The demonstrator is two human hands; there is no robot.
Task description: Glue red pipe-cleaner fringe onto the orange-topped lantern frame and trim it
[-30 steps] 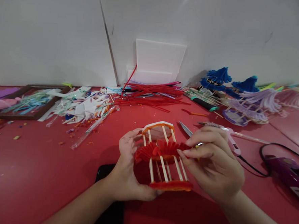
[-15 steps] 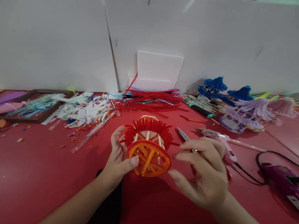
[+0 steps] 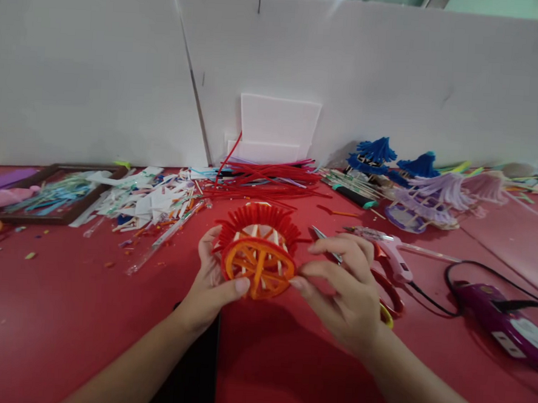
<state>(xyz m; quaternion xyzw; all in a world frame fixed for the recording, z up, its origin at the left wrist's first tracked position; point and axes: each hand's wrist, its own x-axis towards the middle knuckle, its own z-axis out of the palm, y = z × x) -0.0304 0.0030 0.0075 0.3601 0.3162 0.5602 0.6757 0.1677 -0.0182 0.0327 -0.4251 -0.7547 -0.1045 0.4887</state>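
Round red-and-orange craft piece (image 3: 259, 269) sits at centre of frame, between the person's two hands. Left hand (image 3: 216, 283) clamps it from its left side, thumb on the orange spoked face, other fingers behind. Right hand (image 3: 343, 288) is at its right edge, thumb and index fingertips close together by the rim; can't tell whether they pinch anything.

Piece: fuzzy red rim, orange spokes, pale sticks inside, fringe of red fuzzy strips fanned around the upper side.

Just beyond the right hand, scissors (image 3: 387, 288) with red and yellow handles, partly covered by that hand. Pink glue gun (image 3: 397, 258) beside them, black cord, then purple device (image 3: 505, 322) at right of frame. Black flat object (image 3: 190, 367) at bottom centre, partly under the left forearm.

Farther out on the red table (image 3: 258, 371): red fuzzy stems (image 3: 270, 180) at centre, white scraps (image 3: 160, 198) and brown frame (image 3: 62, 216) at left, blue fringed pieces (image 3: 374, 153) and lilac fringed piece (image 3: 443, 191) at upper right. White sheets (image 3: 280, 123) lean on the wall panel (image 3: 372, 68) behind.
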